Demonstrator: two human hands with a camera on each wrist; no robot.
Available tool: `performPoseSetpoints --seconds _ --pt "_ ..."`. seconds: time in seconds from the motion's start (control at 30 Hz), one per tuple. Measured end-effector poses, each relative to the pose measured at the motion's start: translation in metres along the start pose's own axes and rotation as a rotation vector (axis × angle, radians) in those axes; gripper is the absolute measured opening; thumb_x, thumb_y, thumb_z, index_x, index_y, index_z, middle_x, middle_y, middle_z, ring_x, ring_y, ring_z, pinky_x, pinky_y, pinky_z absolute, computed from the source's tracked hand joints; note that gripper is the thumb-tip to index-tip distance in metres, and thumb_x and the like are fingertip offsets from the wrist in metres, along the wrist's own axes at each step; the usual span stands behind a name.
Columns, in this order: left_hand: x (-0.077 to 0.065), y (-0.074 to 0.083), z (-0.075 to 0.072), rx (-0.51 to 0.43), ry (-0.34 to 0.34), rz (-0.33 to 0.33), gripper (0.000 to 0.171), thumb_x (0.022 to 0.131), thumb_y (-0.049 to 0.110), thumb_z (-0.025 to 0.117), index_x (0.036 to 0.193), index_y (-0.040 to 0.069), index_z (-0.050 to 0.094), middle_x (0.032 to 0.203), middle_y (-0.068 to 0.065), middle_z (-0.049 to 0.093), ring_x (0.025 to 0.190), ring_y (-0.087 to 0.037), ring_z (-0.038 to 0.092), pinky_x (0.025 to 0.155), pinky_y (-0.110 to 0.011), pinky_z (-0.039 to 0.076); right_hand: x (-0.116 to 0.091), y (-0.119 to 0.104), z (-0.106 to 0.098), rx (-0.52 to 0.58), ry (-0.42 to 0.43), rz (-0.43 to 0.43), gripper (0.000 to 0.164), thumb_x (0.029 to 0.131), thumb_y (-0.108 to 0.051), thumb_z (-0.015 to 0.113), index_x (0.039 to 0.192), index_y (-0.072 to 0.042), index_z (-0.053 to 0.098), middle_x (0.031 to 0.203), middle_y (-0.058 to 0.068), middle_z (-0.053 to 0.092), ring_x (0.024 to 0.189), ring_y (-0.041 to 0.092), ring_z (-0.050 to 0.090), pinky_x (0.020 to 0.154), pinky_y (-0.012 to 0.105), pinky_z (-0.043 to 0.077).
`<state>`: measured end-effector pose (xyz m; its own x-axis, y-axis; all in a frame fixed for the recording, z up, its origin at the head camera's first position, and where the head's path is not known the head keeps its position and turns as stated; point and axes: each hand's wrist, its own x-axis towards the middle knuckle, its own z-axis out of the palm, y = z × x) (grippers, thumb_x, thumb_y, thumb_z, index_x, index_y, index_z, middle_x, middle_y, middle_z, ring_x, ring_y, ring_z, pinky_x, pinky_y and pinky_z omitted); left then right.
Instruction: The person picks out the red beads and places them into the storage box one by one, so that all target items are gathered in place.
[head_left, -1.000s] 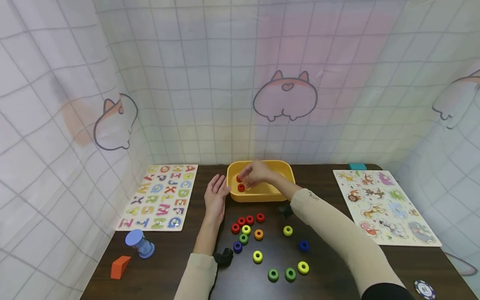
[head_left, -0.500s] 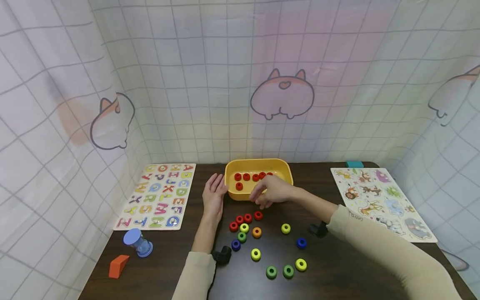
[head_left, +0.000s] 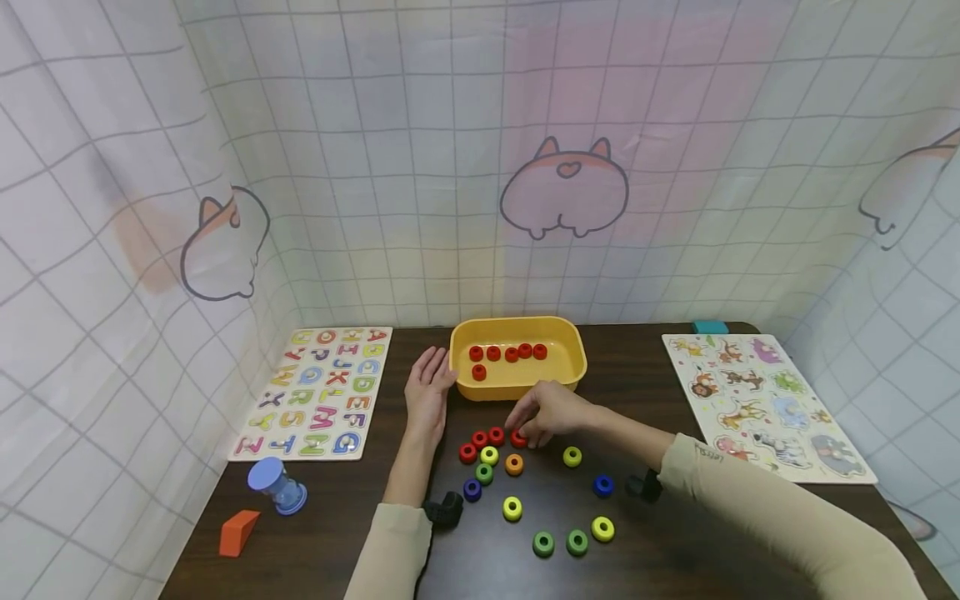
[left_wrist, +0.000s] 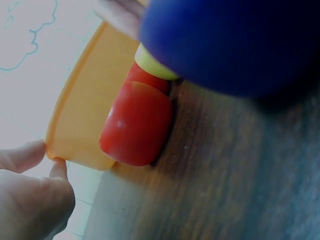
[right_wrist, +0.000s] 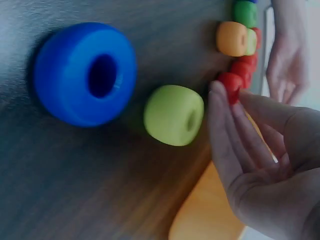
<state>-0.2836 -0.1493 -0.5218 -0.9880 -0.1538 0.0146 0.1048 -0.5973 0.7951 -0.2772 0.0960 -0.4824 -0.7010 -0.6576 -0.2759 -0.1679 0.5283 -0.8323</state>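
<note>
Right hand (head_left: 555, 410) on a red ring (right_wrist: 230, 82), left hand (head_left: 427, 400) at the tray

Clock centred on the ring I'm pinching, twelve being away from me. Dark desk (head_left: 330, 517) under everything. Animal board (head_left: 768, 396) near three, alphabet board (head_left: 309, 410) between nine and ten; both well out to the sides, presumably so my arms have room. Yellow tray (head_left: 562, 367) at twelve, just beyond the ring, so the reach is short.

My left hand, at ten, has its fingers loosely extended, thumb side touching the tray's left wall; I'd say that steadies it. My right hand pinches the red ring between thumb and fingertips; it's small, so fingertips suit it. Can't tell whether it's off the desk.

Six red rings (head_left: 512, 354) lie in the tray, apparently reds only. Three more red rings (head_left: 480, 439) wait at nine. Orange ring (head_left: 513, 465) at six, yellow ring (head_left: 572, 456) and blue ring (head_left: 603, 486) near four, other colours scattered nearer me, probably left out for colour.
</note>
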Motion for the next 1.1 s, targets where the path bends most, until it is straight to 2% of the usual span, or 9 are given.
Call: performPoseSetpoints --seconds 0.2,0.37,0.67,0.9,1.1 --pt "-0.001 0.0 0.0 0.007 0.005 -0.003 0.064 0.089 -0.018 0.056 0.145 0.007 0.037 0.147 -0.016 0.041 0.141 -0.029 0.038 0.103 -0.03 0.045 0.002 0.005 0.003 0.149 -0.059 0.057 0.022 0.087 0.002 0.069 0.109 -0.001 0.073 0.1 0.016 0.073 0.078 0.039 0.072 0.07 0.052 0.059" --pt "0.001 -0.003 -0.001 -0.001 0.014 -0.008 0.064 0.089 -0.018 0.056 0.144 0.007 0.038 0.147 -0.016 0.042 0.14 -0.029 0.039 0.102 -0.029 0.046 0.003 0.003 -0.002 0.198 -0.088 0.105 0.024 0.086 0.003 0.069 0.109 -0.001 0.073 0.1 0.016 0.073 0.08 0.04 0.072 0.072 0.052 0.059" --pt "0.009 -0.013 -0.005 0.005 0.057 0.015 0.061 0.088 -0.016 0.058 0.141 0.011 0.044 0.142 -0.011 0.049 0.135 -0.024 0.046 0.1 -0.026 0.048 0.007 -0.028 -0.037 0.24 -0.17 0.082 0.028 0.089 0.003 0.067 0.117 0.003 0.068 0.106 0.018 0.072 0.085 0.041 0.071 0.076 0.053 0.057" --pt "0.005 -0.003 -0.001 -0.055 0.04 0.025 0.063 0.087 -0.022 0.054 0.143 0.005 0.041 0.151 -0.02 0.037 0.139 -0.028 0.041 0.111 -0.041 0.036 0.033 -0.043 -0.071 0.217 -0.097 0.071 0.029 0.091 0.001 0.065 0.12 0.002 0.067 0.107 0.015 0.072 0.088 0.039 0.071 0.082 0.054 0.055" --pt "0.004 -0.005 0.002 -0.073 0.059 0.045 0.063 0.086 -0.023 0.055 0.142 0.004 0.042 0.146 -0.016 0.044 0.138 -0.028 0.043 0.112 -0.045 0.034 0.061 -0.039 -0.083 0.235 -0.011 0.112 0.031 0.093 0.001 0.062 0.123 0.004 0.065 0.107 0.018 0.071 0.092 0.041 0.07 0.088 0.058 0.052"
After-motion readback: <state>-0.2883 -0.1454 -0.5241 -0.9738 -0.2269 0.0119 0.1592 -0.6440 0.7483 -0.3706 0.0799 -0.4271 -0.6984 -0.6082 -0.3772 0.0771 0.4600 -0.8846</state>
